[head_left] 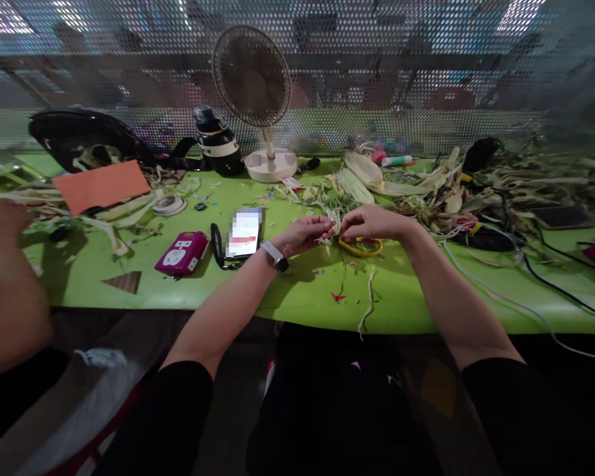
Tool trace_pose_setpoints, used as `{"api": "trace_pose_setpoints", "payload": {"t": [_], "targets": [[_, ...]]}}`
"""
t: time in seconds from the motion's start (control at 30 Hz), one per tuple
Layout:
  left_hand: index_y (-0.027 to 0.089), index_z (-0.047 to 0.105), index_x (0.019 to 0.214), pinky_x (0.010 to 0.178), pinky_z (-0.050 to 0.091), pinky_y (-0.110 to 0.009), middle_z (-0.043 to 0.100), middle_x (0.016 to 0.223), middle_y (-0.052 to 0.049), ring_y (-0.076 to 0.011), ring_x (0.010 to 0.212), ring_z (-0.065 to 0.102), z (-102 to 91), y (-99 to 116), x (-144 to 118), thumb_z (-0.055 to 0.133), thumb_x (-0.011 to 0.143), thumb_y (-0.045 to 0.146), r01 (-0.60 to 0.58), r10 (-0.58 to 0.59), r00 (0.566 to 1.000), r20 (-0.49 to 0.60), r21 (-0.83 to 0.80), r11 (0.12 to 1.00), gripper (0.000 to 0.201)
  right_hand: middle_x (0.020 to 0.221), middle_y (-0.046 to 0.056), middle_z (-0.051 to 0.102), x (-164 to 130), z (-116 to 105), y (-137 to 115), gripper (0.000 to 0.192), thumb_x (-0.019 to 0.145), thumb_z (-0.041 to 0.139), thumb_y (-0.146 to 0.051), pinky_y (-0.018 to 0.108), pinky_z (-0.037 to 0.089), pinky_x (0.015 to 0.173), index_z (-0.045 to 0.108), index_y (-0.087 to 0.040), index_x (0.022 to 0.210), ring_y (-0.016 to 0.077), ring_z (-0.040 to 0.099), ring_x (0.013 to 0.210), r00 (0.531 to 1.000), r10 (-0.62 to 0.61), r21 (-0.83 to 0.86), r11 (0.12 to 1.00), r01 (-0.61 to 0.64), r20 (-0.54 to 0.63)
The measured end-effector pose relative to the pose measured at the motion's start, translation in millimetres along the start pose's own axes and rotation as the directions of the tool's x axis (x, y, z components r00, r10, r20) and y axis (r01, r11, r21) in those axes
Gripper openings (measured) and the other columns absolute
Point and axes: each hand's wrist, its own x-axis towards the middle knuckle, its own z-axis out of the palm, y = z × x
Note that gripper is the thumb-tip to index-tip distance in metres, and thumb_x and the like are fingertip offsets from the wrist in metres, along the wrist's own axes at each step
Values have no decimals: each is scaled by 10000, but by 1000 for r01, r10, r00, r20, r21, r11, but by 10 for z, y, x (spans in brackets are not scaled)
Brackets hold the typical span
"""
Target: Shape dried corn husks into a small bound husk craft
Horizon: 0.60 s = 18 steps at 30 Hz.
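Note:
My left hand (305, 233) and my right hand (369, 223) meet over the green table (416, 301), fingertips pinched together on a small piece of dried corn husk (333, 233). A watch sits on my left wrist. Yellow-handled scissors (361, 247) lie on the table just under my right hand. Thin husk strips (368, 301) trail toward the table's front edge. What exactly sits between my fingertips is too small to make out.
A phone (243, 233) and a pink case (181, 254) lie left of my hands. A white fan (258, 99) stands at the back; piles of corn husks (426, 182) and cables (550, 264) fill the right. An orange card (102, 186) lies far left. Another person's arm (4, 277) is at the left edge.

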Motion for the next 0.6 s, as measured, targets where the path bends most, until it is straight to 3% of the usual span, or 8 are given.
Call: {"api": "trace_pose_setpoints", "payload": {"t": [0.1, 0.2, 0.3, 0.43, 0.6], "targets": [[107, 615, 781, 473, 436, -90, 665, 658, 4, -18, 493, 557, -4, 1, -5, 722, 792, 70, -26, 26, 1000, 5, -23, 999, 113, 603, -22, 604, 36, 52, 4, 91, 769, 637, -237, 205, 343, 434, 619, -150, 751, 57, 458, 432, 987, 48, -138, 990, -27, 153], [109, 611, 758, 479, 439, -93, 665, 647, 5, -18, 488, 552, -8, -5, -7, 763, 757, 80, -33, 33, 999, -12, -18, 999, 155, 500, -44, 518, 127, 120, 58, 152, 761, 641, -240, 211, 329, 466, 580, -150, 655, 61, 433, 446, 987, 1, -199, 979, 31, 159], [104, 614, 724, 487, 439, -102, 669, 650, -2, -24, 499, 561, -25, -12, 3, 792, 732, 98, -25, 25, 1000, -15, 2, 1000, 179, 498, -68, 466, 166, 97, 135, 141, 746, 628, -245, 208, 333, 488, 576, -162, 644, 58, 416, 465, 989, -91, -99, 990, 103, 117], [91, 634, 713, 485, 437, -111, 669, 627, -16, -32, 483, 563, -56, -20, 28, 764, 751, 75, 15, -14, 1000, -27, 31, 999, 136, 548, -69, 508, 116, -20, 189, 137, 740, 654, -301, 211, 390, 504, 602, -176, 716, 64, 471, 480, 989, -89, 69, 994, 82, 116], [96, 634, 681, 478, 445, -105, 662, 584, -7, -32, 455, 568, -51, -26, 37, 755, 758, 62, 34, -28, 996, -84, 66, 997, 148, 623, -41, 588, 75, -69, 162, 113, 729, 684, -270, 200, 436, 525, 624, -177, 751, 77, 563, 549, 992, -79, 67, 995, 73, 98]]}}
